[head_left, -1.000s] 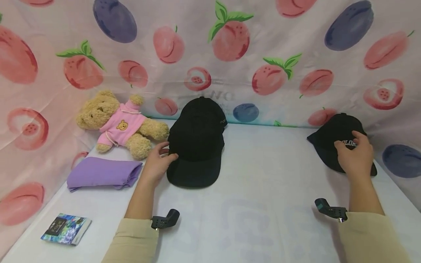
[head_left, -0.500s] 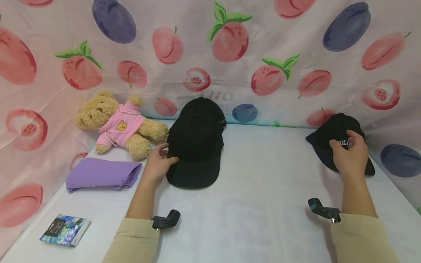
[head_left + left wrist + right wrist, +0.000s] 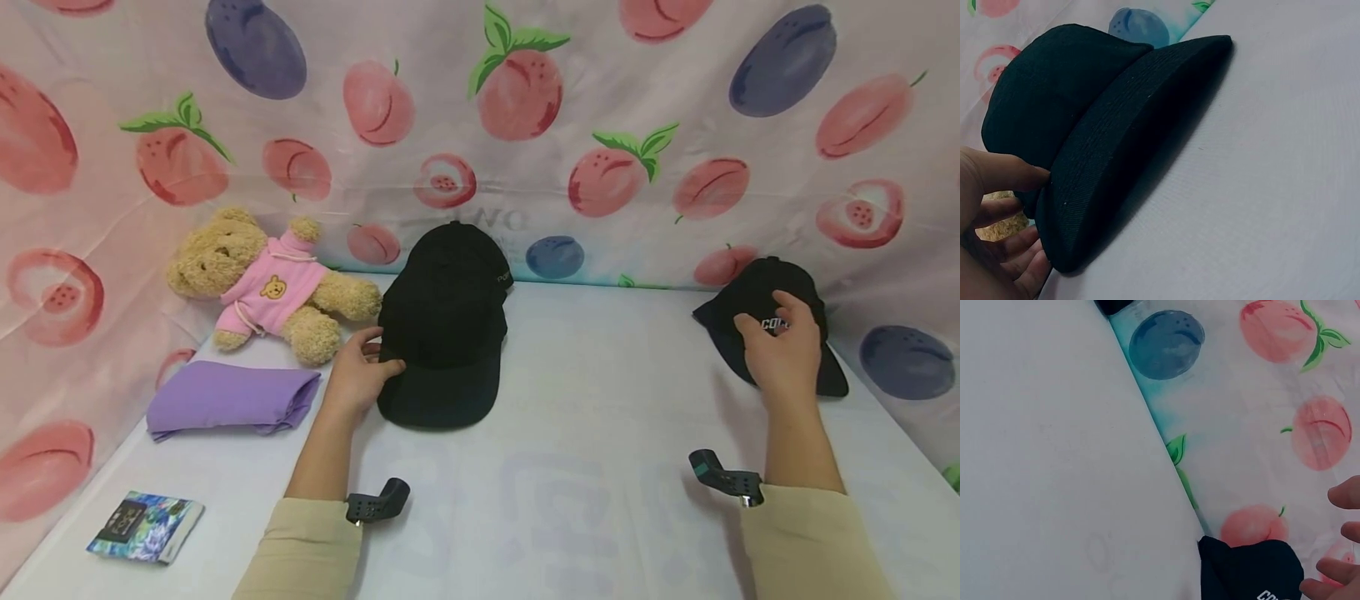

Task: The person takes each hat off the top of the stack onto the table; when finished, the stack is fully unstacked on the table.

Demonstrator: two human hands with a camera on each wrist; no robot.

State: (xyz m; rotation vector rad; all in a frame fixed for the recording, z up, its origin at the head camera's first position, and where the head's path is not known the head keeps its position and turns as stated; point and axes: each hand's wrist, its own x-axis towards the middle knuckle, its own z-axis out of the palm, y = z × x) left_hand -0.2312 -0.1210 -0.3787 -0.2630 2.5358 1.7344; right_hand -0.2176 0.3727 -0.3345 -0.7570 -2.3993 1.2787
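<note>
A black baseball cap [image 3: 442, 333] sits at mid-table with its brim toward me; another black crown with lettering shows behind it, as if caps are stacked. My left hand [image 3: 356, 372] pinches the cap's left edge, thumb on top where brim meets crown, as the left wrist view shows with the thumb against the black cap [image 3: 1104, 125]. At the far right lies another black cap [image 3: 738, 337] with white letters. My right hand [image 3: 786, 354] hovers in front of that cap, thumb and fingers apart, holding nothing. In the right wrist view, the fingers [image 3: 1341, 569] show beside the lettered cap [image 3: 1250, 569].
Left of the middle cap lies a teddy bear [image 3: 273, 279] in a pink top. A folded purple cloth [image 3: 232, 397] and a small colourful booklet [image 3: 146, 527] lie on the left of the white table [image 3: 585, 483]. A fruit-print curtain [image 3: 450, 108] hangs behind.
My right hand has drifted left across the front of the lettered cap, which stays in place. My left hand keeps its grip on the middle cap.
</note>
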